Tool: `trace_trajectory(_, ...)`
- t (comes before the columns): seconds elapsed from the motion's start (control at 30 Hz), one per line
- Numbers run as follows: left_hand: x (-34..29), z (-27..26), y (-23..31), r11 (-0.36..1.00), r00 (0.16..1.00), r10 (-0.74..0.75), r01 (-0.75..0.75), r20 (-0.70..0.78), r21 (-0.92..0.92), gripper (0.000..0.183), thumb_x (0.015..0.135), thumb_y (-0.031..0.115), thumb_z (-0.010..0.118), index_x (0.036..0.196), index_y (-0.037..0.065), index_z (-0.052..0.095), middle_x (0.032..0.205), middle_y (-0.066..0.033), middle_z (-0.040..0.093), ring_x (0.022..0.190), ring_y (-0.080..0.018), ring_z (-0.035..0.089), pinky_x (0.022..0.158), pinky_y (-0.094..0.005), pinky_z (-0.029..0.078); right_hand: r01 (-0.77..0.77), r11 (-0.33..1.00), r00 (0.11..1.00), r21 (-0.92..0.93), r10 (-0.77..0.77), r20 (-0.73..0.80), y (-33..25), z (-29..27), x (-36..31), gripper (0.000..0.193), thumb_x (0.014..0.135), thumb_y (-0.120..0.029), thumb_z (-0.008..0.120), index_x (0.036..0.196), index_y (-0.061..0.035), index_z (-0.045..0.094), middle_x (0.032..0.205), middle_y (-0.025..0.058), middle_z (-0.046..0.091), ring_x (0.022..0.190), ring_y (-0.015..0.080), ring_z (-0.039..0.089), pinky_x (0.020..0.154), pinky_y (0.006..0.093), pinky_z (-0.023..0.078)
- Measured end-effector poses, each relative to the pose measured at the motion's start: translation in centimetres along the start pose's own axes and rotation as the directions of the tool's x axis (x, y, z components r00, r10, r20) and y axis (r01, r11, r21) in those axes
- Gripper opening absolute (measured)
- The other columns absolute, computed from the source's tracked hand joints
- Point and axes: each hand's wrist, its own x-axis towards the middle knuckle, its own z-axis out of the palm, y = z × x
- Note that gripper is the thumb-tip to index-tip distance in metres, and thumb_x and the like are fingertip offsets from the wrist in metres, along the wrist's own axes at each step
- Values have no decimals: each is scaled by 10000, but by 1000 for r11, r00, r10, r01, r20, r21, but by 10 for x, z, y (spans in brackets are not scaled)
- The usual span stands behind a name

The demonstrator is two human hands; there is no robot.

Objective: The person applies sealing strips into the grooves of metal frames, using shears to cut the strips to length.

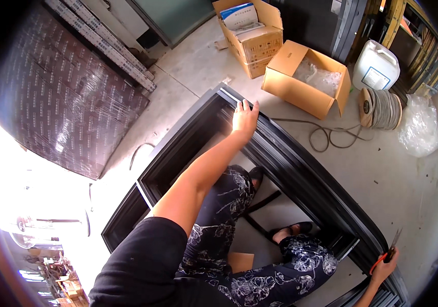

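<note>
A large black window or door frame [301, 169] lies around my legs, its long side running from the upper middle to the lower right. My left hand [244, 118] rests on the frame near its far corner, fingers apart over the edge. At the lower right, beside the frame's near end, my right hand [385, 267] is closed round scissors [397, 238] with red-and-black handles. Their metal blades point up and away. A grey cord [326, 134] trails across the floor from near the frame's far side.
Two cardboard boxes [301, 105] stand beyond the frame, holding papers and plastic wrap. Right of them are a white jug [377, 66], a cord spool [381, 108] and a clear plastic bag [420, 128]. A wrapped dark panel [71, 97] leans at the left.
</note>
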Motion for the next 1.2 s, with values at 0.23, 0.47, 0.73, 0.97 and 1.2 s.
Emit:
trace_trajectory(0.23, 16, 21, -5, 995, 998, 60, -60, 5, 76, 511, 871, 55, 531, 1377, 42, 464, 1191, -246, 549, 1127, -409, 552, 939, -422, 511, -22, 1000, 999, -15, 23, 36, 4, -8, -12, 487, 803, 107, 575, 1278, 21, 513, 1226, 178, 593, 1139, 295, 586, 1007, 343, 424)
trace_trajectory(0.47, 64, 44, -84, 931, 952, -172, 242, 255, -273, 357, 1019, 235, 388, 1325, 108, 519, 1218, -158, 595, 961, -296, 664, 812, -388, 550, -203, 973, 975, -107, 191, -110, 51, 52, -22, 390, 803, -10, 621, 1188, -66, 594, 1083, 162, 653, 995, 322, 644, 878, 380, 499)
trace_trajectory(0.73, 109, 58, -38, 985, 953, 106, -140, 285, 101, 701, 831, 8, 547, 1488, 116, 327, 1445, -264, 423, 1237, -414, 514, 968, -457, 485, -593, 797, 758, 114, 601, -253, 157, 3, -45, 540, 700, -39, 838, 1157, -24, 550, 852, 78, 657, 776, 165, 616, 740, 308, 509)
trace_trajectory(0.97, 135, 87, -74, 979, 958, 196, -205, 210, 21, 675, 853, 24, 558, 1487, 101, 338, 1415, -262, 461, 1222, -398, 532, 977, -446, 476, -580, 814, 731, 24, 533, -425, 223, 29, 63, 372, 778, -93, 778, 1091, -51, 580, 797, 75, 632, 709, 199, 601, 670, 353, 507)
trace_trajectory(1.2, 132, 83, -76, 980, 949, 186, -197, 255, 18, 647, 868, 44, 572, 1475, 82, 354, 1372, -261, 503, 1189, -401, 552, 969, -448, 473, -584, 810, 715, 48, 542, -442, 202, 58, 16, 401, 820, -214, 777, 1123, -37, 582, 797, 80, 634, 721, 197, 606, 702, 346, 497)
